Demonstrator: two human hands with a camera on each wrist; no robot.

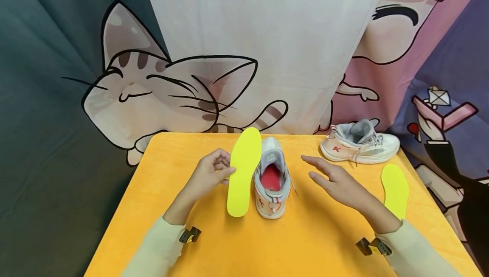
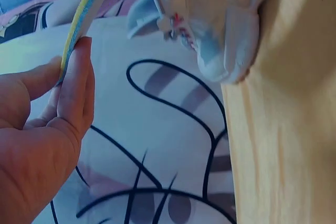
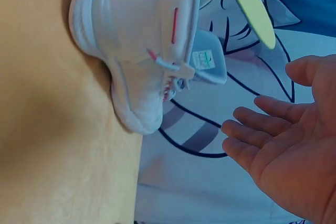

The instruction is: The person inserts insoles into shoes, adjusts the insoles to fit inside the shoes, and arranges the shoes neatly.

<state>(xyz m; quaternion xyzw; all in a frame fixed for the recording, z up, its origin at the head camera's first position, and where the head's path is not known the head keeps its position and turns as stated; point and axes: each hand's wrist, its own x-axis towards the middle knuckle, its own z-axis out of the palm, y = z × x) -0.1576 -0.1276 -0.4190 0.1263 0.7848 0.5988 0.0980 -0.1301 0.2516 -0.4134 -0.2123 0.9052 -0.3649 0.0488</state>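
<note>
My left hand [image 1: 212,169] pinches a bright yellow insole [image 1: 244,171] at its left edge, thumb on one side and fingers on the other. In the left wrist view the insole [image 2: 80,19] appears edge-on, yellow on one face and paler on the other. Just right of it stands a white sneaker [image 1: 272,209], heel toward me, with red showing inside. The right wrist view shows that sneaker [image 3: 142,30] from the side, tongue raised. To the sneaker's right, my right hand [image 1: 336,182] hovers with extended fingers, touching nothing; its palm [image 3: 294,150] faces the camera.
A second sneaker [image 1: 359,143] sits at the table's back right, toe pointing right. Another yellow insole [image 1: 395,190] lies near the right edge, partly behind my right forearm. The orange-yellow table [image 1: 305,243] meets a cartoon-printed cloth [image 1: 290,48] at its back.
</note>
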